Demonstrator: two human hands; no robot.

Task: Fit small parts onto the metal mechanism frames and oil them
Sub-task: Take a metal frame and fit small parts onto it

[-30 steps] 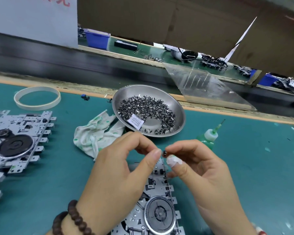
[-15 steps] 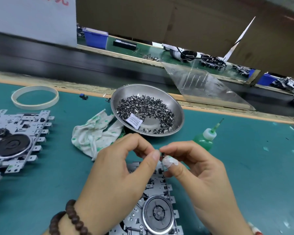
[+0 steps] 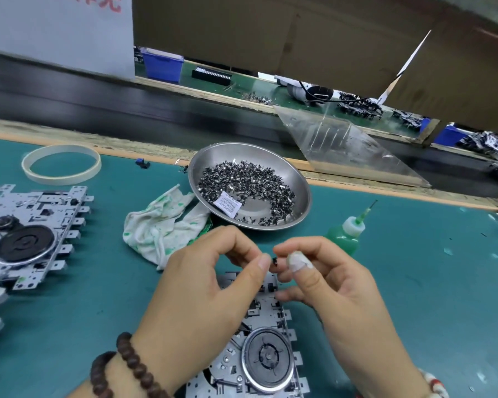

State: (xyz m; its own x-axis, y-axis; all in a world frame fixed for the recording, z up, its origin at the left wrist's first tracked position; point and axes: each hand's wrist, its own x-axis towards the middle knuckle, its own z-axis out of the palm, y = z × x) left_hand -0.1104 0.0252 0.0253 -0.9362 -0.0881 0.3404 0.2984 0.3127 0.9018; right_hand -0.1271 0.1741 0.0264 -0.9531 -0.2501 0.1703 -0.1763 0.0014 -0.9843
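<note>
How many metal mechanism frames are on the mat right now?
2 clearly: one frame at the mat's left edge, one frame under the hands near the bottom centre. Metal tabs at the lower left may belong to a third, mostly out of view.

A spotted white cloth point(image 3: 161, 225) lies crumpled mid-table; a pale ring point(image 3: 61, 164) far left; blue bins point(image 3: 163, 65) beyond

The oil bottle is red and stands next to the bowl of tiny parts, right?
Not quite. The head view shows that the oil bottle is green, not red. It does stand next to the bowl of tiny parts, on its right.
</note>
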